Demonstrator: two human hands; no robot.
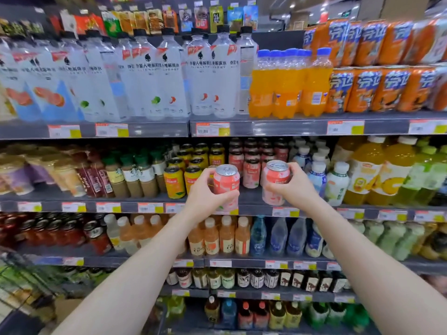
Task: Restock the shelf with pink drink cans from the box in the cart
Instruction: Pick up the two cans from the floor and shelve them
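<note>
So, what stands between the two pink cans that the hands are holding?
In the head view, a pink bottle with a dark cap stands on the grey shelf, between the left pink can and the right pink can.

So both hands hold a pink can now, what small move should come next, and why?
Probably push both hands forward: the left hand and right hand each hold a pink can at the shelf edge, before the pink cans on the shelf.

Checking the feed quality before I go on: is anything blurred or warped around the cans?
Head view: both pink cans in the left hand and right hand read fairly sharp; frame edges smear and shelf rails bow from wide-angle distortion; lighting even.
</note>
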